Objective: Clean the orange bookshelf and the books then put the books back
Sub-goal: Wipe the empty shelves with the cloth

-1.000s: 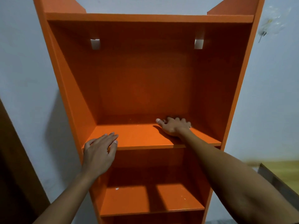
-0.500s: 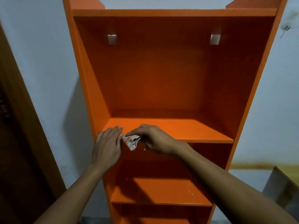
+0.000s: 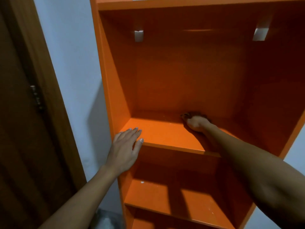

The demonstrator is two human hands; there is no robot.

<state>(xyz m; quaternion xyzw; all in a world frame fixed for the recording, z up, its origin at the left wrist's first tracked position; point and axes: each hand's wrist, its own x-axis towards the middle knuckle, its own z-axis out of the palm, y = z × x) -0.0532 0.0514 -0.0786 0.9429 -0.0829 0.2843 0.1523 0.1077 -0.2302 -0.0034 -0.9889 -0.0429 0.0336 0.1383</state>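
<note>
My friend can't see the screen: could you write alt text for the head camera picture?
A person's right hand reaches to the back of an empty orange bookshelf, fingers curled on something dark. The left hand rests flat on the shelf's front left corner.

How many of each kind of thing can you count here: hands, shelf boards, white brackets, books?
Hands: 2, the left hand flat at the shelf's front corner, the right hand deep at the back.
Shelf boards: 2 in full view, the upper shelf board and the lower shelf board.
White brackets: 2, left bracket and right bracket.
Books: 0 in view.
Total: 6.
</note>
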